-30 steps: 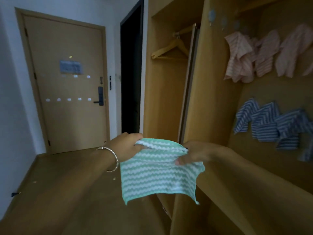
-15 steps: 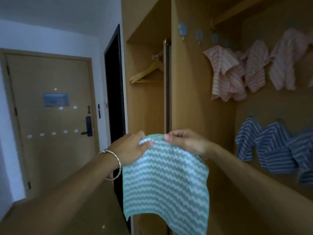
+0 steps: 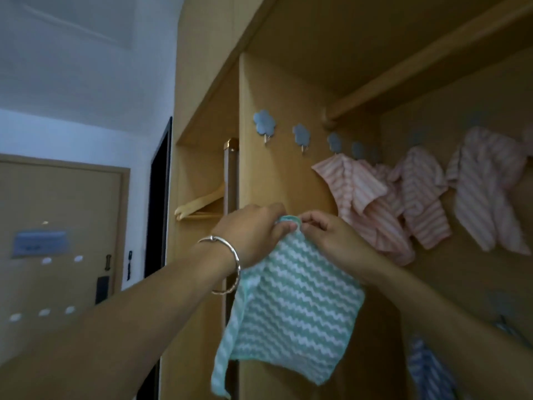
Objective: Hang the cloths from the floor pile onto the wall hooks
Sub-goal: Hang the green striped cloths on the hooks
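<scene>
I read the left hand [image 3: 253, 229], with a silver bangle [image 3: 227, 249] at the wrist, as pinching the top corner of the mint-green, white-zigzag woven cloth [image 3: 294, 307]. The cloth hangs below both hands, against the wooden wardrobe panel [image 3: 282, 174]. The right hand [image 3: 331, 235] pinches the same corner. Step in hand, by my judgement: presenting the corner for hanging. The next move calls for raising it onto a bare grey flower-shaped metal hook [image 3: 264, 124] near the panel's upper left edge, left of the pink striped cloths [image 3: 354, 192].

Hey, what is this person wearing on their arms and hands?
No sleeves or gloves are in view: the left hand and right hand are bare, and so are both forearms. A thin silver bangle circles the left wrist. No rings are visible.
</scene>
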The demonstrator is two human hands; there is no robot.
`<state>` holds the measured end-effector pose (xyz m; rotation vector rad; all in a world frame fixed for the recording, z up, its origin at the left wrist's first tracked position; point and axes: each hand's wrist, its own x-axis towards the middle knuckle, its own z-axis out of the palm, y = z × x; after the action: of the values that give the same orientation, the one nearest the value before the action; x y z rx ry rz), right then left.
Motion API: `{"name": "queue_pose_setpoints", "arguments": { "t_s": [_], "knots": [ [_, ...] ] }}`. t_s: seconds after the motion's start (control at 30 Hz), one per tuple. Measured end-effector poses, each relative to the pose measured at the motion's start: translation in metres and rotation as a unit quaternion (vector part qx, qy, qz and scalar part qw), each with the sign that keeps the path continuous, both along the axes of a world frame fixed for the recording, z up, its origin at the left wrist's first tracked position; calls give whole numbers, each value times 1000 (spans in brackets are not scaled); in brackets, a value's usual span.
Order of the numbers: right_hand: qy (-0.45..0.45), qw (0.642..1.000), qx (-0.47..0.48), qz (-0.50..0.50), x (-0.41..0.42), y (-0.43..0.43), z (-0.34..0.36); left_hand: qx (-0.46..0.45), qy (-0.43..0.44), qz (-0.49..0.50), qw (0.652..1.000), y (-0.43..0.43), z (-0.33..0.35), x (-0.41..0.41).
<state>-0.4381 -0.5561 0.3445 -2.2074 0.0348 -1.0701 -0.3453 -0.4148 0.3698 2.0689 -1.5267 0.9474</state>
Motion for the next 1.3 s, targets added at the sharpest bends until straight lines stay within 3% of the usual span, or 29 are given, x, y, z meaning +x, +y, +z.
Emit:
{"name": "queue_pose_setpoints", "arguments": {
  "t_s": [0.37, 0.6, 0.77, 1.3],
  "knots": [
    [-79, 993, -63, -62, 19, -70, 44, -84, -231, 11, 969, -83, 74, 42],
    [-184, 977, -74, -77, 45, -88, 89, -225, -379, 44, 897, -109, 112, 55],
    [-290, 954, -60, -56, 61, -91, 120, -217, -508, 68, 831, -123, 107, 56],
    [-309, 937, -86, -136, 80, -110, 133, -251, -500, 116, 821, -145, 127, 72]
  ]
}}
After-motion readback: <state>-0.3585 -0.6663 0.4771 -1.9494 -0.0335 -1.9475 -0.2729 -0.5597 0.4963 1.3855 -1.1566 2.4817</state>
